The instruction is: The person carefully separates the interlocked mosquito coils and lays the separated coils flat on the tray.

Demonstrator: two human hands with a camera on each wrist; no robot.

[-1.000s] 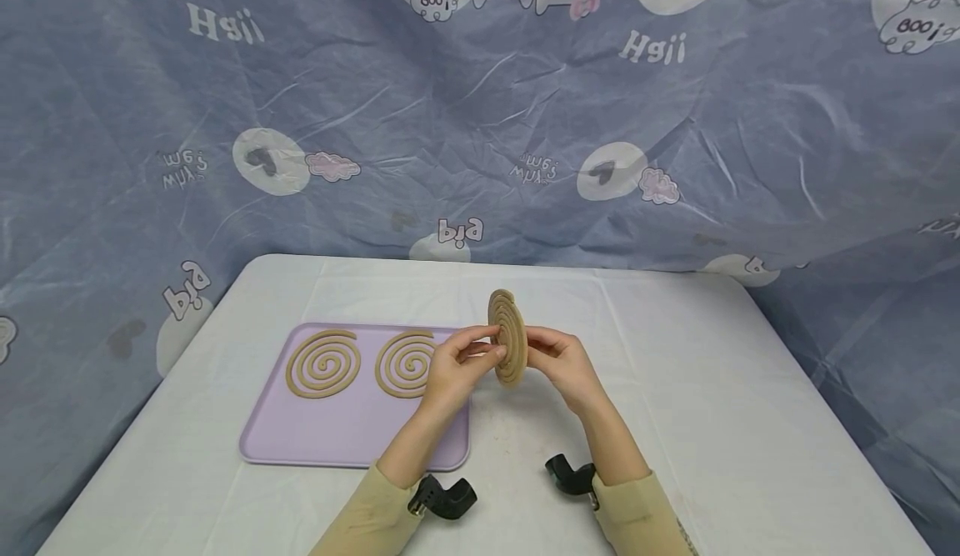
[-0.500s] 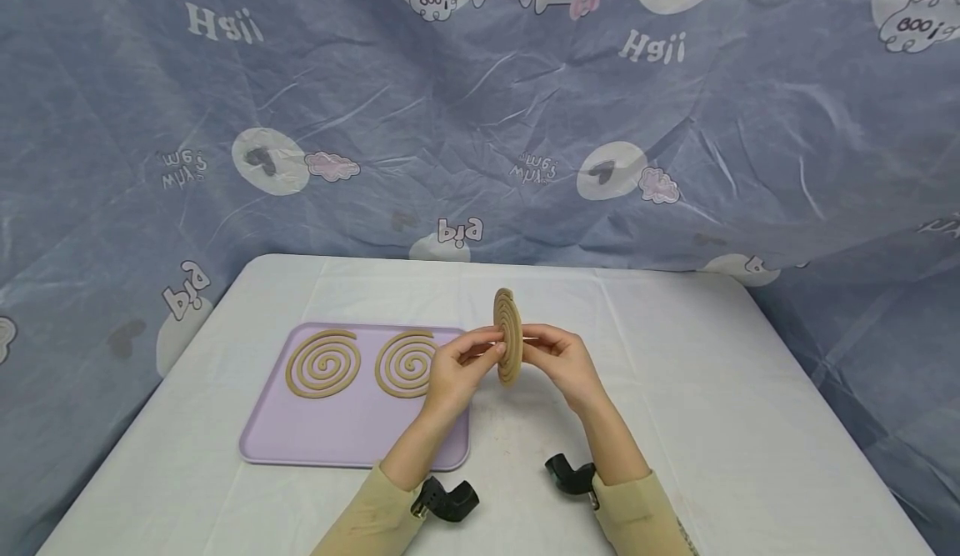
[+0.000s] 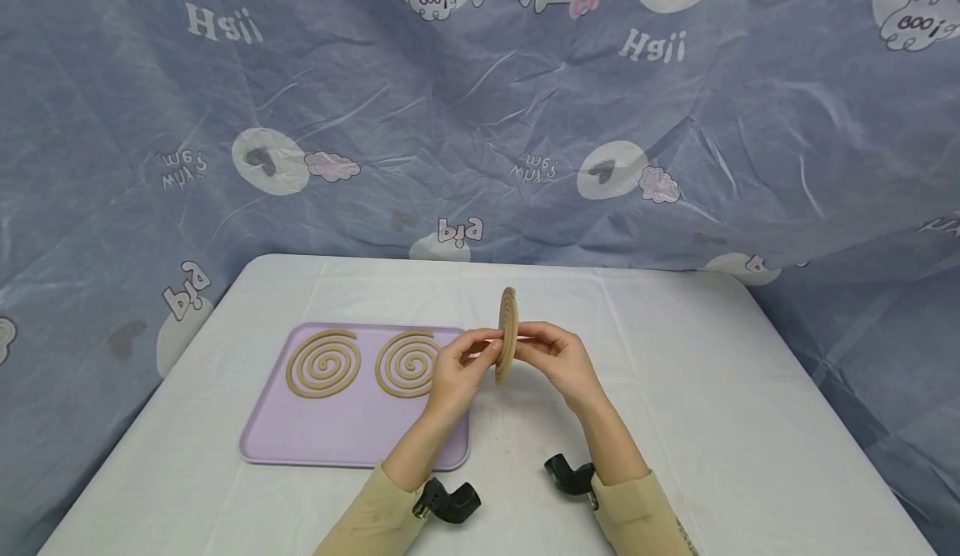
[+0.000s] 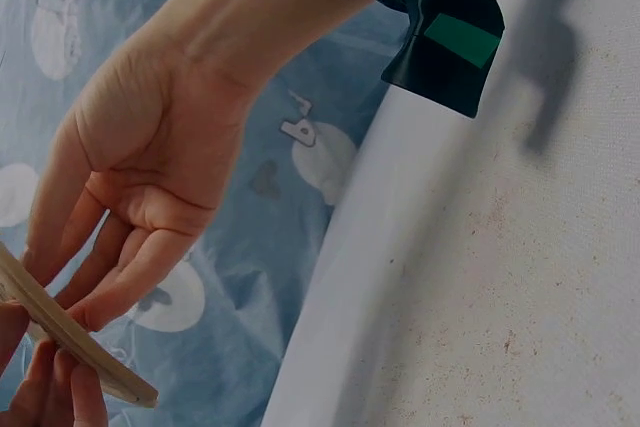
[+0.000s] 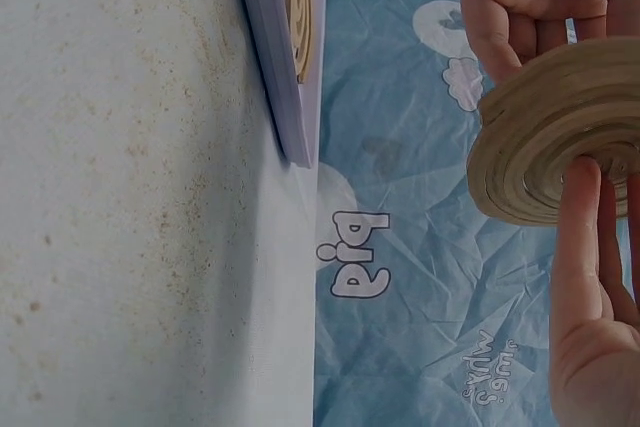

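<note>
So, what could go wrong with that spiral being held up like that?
The held mosquito coil might snap: it looks thin, and the left hand and right hand hold it from opposite faces. It could also slip and fall, being held on edge above the white table. Lowering the left hand might brush the nearer tray coil, which it partly hides in the head view.

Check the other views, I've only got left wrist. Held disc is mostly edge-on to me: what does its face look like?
Observer: Right wrist view: the held disc shows a closely wound face, ring packed against ring.
Operator: Copy. Any loose coils elsewhere that I can't see?
Observer: Yes, head view: a left spiral and a right spiral, both open-wound, lie side by side on a lilac tray.
</note>
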